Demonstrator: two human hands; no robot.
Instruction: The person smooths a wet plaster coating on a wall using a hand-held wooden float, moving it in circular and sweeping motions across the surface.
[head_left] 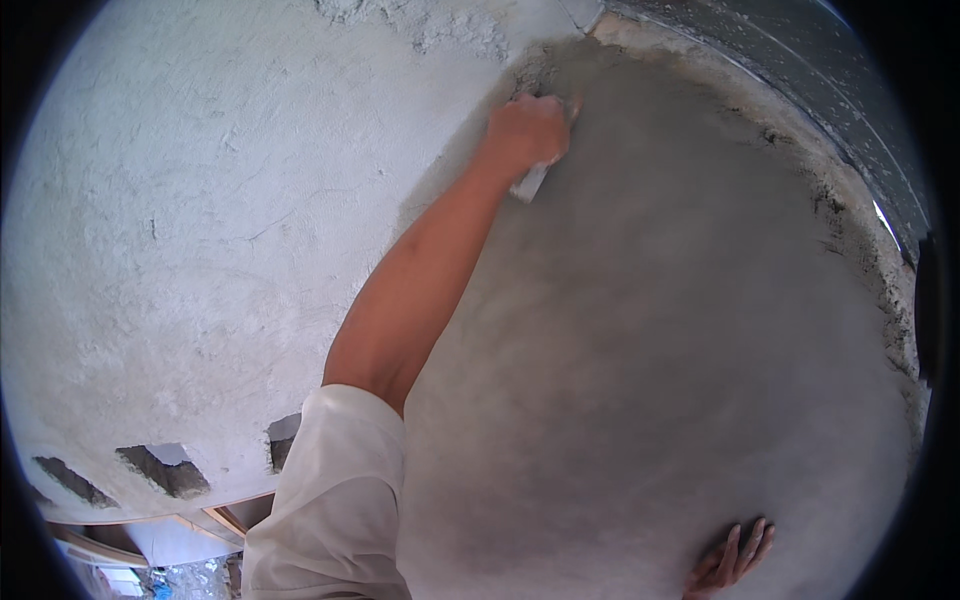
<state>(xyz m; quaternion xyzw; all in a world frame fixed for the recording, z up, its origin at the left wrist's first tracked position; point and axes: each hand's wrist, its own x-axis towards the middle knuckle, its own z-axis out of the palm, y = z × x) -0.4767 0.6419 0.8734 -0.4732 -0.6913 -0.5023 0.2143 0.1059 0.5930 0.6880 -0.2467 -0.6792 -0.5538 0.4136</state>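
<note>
High on the wall, my left hand [530, 132] is closed round a plastering trowel. The lower end of the trowel's pale blade [530, 184] shows under the wrist; most of the tool is hidden behind the hand. It is at the upper left edge of a patch of smooth grey wet plaster [640, 330], where the patch meets the paler wall. At the lower right, my right hand [732, 562] shows only its fingers and part of the palm. Those fingers are stretched out against the grey plaster and hold nothing.
Dry whitish wall [220, 200] fills the left side. Rectangular openings [165, 470] pierce it low down, above a ledge with wooden pieces. A rough, crumbly border [830, 210] runs along the plaster's right edge, beside a dark curved-looking frame [800, 60] at the upper right.
</note>
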